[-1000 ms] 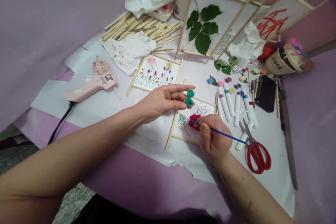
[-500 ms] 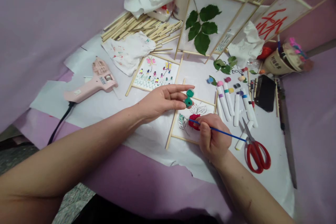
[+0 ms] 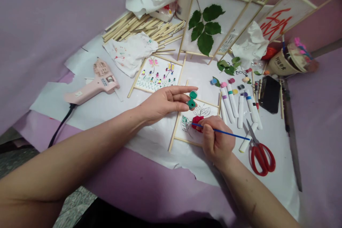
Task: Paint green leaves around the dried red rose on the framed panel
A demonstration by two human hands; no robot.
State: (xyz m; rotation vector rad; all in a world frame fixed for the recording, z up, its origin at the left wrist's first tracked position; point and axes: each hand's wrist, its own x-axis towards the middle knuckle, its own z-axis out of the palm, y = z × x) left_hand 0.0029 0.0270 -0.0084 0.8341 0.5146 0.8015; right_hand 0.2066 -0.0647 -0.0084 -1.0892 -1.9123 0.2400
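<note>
The left hand (image 3: 163,102) comes in from the lower left, its grip half closed, with two small green paint caps (image 3: 192,99) held at the curled fingertips, above the top edge of a bamboo-framed paper panel (image 3: 187,138). The right hand (image 3: 216,139) rests over that panel, its grip closed on a thin blue paintbrush (image 3: 227,131). The brush tip lies just left of a red painted flower (image 3: 197,123), over a leaf drawn in ink.

Just right of the panel lie white paint markers (image 3: 228,105), with red-handled scissors (image 3: 260,156) at lower right and a black phone (image 3: 269,94) at the right. A second framed panel with painted butterflies (image 3: 157,74) sits above the left hand. A pink glue gun (image 3: 93,85) lies at the left, loose bamboo sticks (image 3: 141,26) lie at upper middle, and a framed panel with a green leaf (image 3: 205,25) stands at the top.
</note>
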